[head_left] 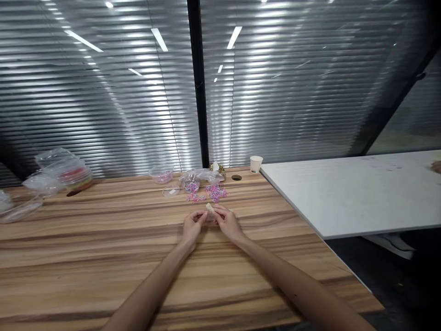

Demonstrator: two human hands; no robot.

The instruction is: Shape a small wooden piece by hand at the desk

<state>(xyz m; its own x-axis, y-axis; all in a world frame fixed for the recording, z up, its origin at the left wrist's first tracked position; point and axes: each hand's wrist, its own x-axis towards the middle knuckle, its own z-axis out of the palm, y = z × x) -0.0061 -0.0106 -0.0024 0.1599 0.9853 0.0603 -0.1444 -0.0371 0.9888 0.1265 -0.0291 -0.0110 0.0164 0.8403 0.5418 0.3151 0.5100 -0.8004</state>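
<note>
Both hands meet over the middle of the wooden table (103, 257). My left hand (193, 225) pinches the left side of a small clear bag (209, 208) with a pale top. My right hand (225, 220) is closed on the bag's right side. What the bag holds is too small to make out. Just beyond my hands lie loose pink and purple small pieces (215, 192), with more in an opened plastic bag (191, 181) behind them.
Along the back edge stand a clear bowl of pink pieces (161, 174), a round clear lid (171, 191) and a paper cup (255, 164). Stacked containers in plastic (74, 174) are at left. A white table (351, 197) adjoins at right, with a person's hand at its far edge.
</note>
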